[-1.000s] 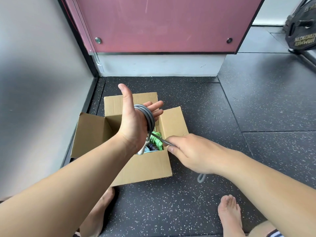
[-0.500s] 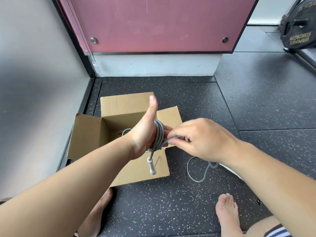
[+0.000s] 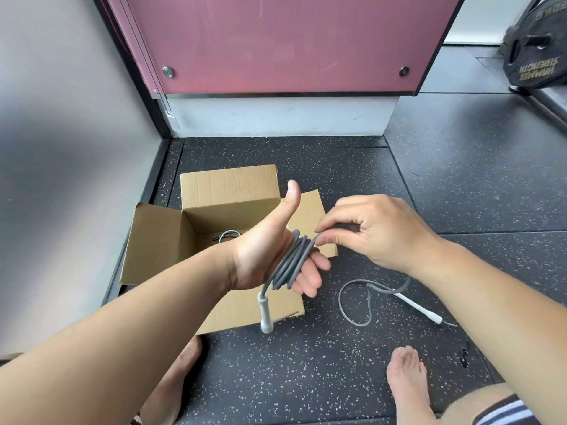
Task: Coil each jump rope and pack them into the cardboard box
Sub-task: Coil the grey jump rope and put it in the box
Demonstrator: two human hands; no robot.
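**Speckled rubber floor, grey rope half wound on the left hand**

Grey wall closes the left side, and a pink panel stands across the back. The cardboard box sits on the black speckled floor close to that wall. Its top is open, its left flap leans out toward the wall and its far flap is upright. A teal cord shows on the bottom inside.

The left hand hangs over the box's near right corner, thumb up and fingers fairly straight. The grey jump rope is wound in several turns round its palm. The turns slant from upper right down to lower left. One pale handle hangs from the coil, long axis vertical and butt end down, in front of the box's near wall.

Just to the right, the right hand pinches the rope between thumb and fingertips where it leaves the coil. From under this hand the slack drops to the floor and lies in a loose loop. The second handle lies flat there, with its free end pointing down and right.

Open floor runs right of the box as far as a black weight plate at the upper right edge. Two bare feet rest at the bottom.
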